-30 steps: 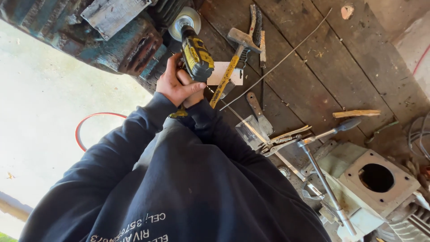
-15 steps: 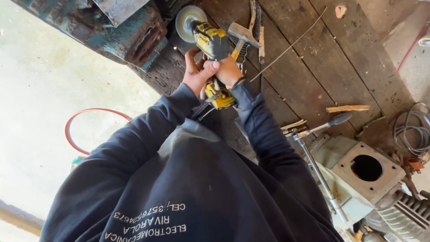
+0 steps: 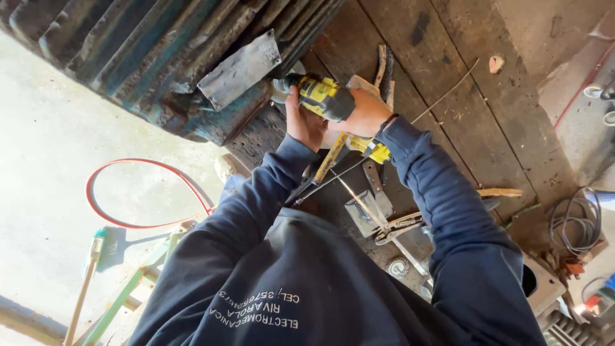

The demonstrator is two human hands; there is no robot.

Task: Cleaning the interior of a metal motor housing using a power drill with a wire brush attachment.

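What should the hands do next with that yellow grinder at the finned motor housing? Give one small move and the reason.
Probably ease the yellow grinder a little further in under the grey metal plate. Both hands grip it, the left hand near the head and the right hand on the body, and its front end sits right at the plate's edge on the blue finned motor housing, partly hidden.

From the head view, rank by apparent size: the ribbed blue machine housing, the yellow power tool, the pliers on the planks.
1. Ribbed blue machine housing, by far the largest.
2. Yellow power tool, partly hidden by both hands.
3. Pliers, smallest, though partly covered by the sleeve.
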